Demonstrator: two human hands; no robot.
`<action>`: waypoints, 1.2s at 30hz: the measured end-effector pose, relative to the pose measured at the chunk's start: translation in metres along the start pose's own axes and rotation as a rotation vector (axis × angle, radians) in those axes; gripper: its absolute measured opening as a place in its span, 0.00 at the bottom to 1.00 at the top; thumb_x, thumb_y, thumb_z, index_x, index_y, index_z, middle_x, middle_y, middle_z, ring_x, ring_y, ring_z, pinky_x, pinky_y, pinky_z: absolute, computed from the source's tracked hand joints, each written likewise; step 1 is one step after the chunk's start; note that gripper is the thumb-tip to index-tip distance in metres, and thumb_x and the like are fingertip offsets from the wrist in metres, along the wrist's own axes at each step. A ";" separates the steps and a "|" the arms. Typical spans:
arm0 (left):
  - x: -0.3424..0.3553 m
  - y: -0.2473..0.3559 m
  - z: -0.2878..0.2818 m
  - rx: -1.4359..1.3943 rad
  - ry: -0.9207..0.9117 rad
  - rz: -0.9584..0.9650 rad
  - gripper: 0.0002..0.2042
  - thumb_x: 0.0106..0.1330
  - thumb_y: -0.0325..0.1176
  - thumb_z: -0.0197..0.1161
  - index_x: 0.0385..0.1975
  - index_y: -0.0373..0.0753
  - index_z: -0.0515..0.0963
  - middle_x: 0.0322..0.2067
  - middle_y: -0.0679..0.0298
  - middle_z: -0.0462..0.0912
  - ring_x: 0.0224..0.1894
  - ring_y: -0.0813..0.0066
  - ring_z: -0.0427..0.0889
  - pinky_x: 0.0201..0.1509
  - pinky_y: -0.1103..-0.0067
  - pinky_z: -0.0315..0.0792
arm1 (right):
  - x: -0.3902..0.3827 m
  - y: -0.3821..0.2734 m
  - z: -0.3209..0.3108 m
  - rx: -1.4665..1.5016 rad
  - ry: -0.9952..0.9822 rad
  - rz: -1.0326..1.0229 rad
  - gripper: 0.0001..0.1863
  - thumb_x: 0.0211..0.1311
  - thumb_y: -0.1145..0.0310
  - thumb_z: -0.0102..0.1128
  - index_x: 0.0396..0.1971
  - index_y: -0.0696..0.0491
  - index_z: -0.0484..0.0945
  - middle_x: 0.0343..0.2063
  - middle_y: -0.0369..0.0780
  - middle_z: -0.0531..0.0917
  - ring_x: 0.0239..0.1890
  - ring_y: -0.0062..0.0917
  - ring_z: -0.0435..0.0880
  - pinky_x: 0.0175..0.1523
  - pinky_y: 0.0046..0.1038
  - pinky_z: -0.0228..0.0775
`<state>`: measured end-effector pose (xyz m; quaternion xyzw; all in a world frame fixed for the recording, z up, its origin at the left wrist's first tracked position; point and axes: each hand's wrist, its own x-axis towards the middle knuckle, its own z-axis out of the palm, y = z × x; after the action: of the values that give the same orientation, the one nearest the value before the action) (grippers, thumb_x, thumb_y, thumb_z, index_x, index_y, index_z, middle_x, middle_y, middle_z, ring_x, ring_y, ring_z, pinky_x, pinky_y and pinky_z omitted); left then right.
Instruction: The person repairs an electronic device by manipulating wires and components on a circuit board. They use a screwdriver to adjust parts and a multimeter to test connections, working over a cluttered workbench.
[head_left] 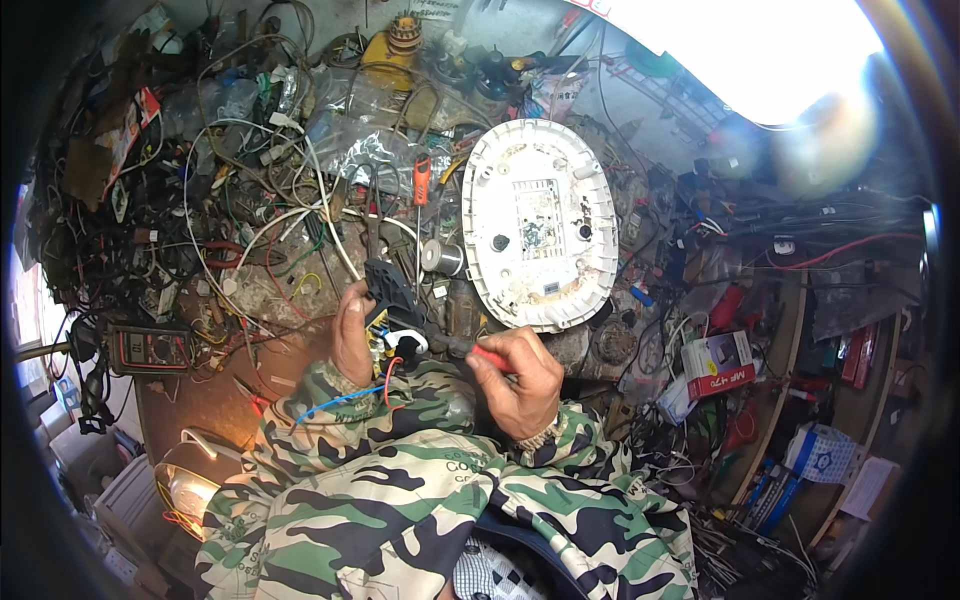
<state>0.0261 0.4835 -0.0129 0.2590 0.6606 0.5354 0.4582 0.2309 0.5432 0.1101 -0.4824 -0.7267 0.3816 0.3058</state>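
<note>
Sleeves [575, 440] in camo print come in from the near side, both arms bent so the hands meet around the middle of the scene. Left hand [350, 335] is upright, thumb side showing, partly curled around a black plastic part [390, 284] with a small circuit assembly [384, 342] on its near side. A blue wire [340, 403] and a red wire [390, 380] hang off that toward the lap. Right hand [520, 385] is just to the right, closed tight on a red-handled tool [490, 357], thumb along the handle, tool angled left toward the part.

Container-wise: a white oval shell [585, 180] lies just beyond the hands, grimy inside, with a slotted panel [540, 215] in its middle. Clear plastic bags [370, 150] sit on the far-left pile, can't tell what's in them. Over on the right there's a red and white carton [720, 365], contents not visible, and a wooden rack [778, 390] with a blue and white box [822, 452] between its slats.

Hard to make out: the tool's tip, and whether it touches anything. Most of the left fingers are hidden behind the part. Far-right glare washes out that corner, and the dark lens rim cuts off the clutter.
</note>
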 end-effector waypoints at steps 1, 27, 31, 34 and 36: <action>0.000 0.000 -0.001 0.007 -0.001 0.000 0.32 0.75 0.54 0.39 0.57 0.27 0.70 0.39 0.55 0.78 0.41 0.69 0.77 0.49 0.72 0.70 | -0.005 0.004 0.001 0.002 -0.035 0.120 0.09 0.56 0.74 0.69 0.34 0.61 0.80 0.31 0.45 0.83 0.32 0.32 0.83 0.38 0.27 0.74; 0.000 0.004 0.001 0.100 0.000 0.047 0.33 0.74 0.55 0.39 0.60 0.27 0.68 0.52 0.50 0.75 0.53 0.61 0.74 0.61 0.66 0.64 | 0.003 -0.003 0.000 0.017 -0.020 0.033 0.13 0.53 0.71 0.73 0.35 0.60 0.80 0.28 0.47 0.81 0.30 0.37 0.83 0.36 0.32 0.74; -0.001 0.008 0.002 0.083 0.027 0.051 0.28 0.75 0.51 0.40 0.58 0.29 0.70 0.49 0.54 0.78 0.49 0.65 0.76 0.59 0.71 0.67 | -0.002 0.007 0.003 0.003 0.013 0.075 0.11 0.52 0.74 0.72 0.33 0.60 0.80 0.27 0.46 0.81 0.29 0.37 0.83 0.35 0.32 0.74; 0.000 0.010 -0.002 0.143 -0.020 0.031 0.29 0.74 0.51 0.41 0.58 0.29 0.70 0.47 0.52 0.79 0.48 0.64 0.76 0.58 0.70 0.68 | -0.003 0.008 0.004 0.016 0.011 0.142 0.10 0.53 0.73 0.72 0.32 0.60 0.80 0.26 0.46 0.82 0.28 0.37 0.83 0.34 0.32 0.74; -0.002 0.003 -0.001 0.169 0.006 0.031 0.29 0.74 0.51 0.41 0.58 0.29 0.70 0.46 0.51 0.79 0.48 0.64 0.77 0.57 0.70 0.68 | -0.003 0.010 0.004 -0.001 0.013 0.139 0.10 0.55 0.72 0.72 0.32 0.60 0.80 0.25 0.45 0.82 0.27 0.33 0.83 0.33 0.30 0.73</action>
<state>0.0259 0.4827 -0.0099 0.3051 0.7007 0.4857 0.4242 0.2335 0.5422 0.0997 -0.5343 -0.6896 0.3985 0.2832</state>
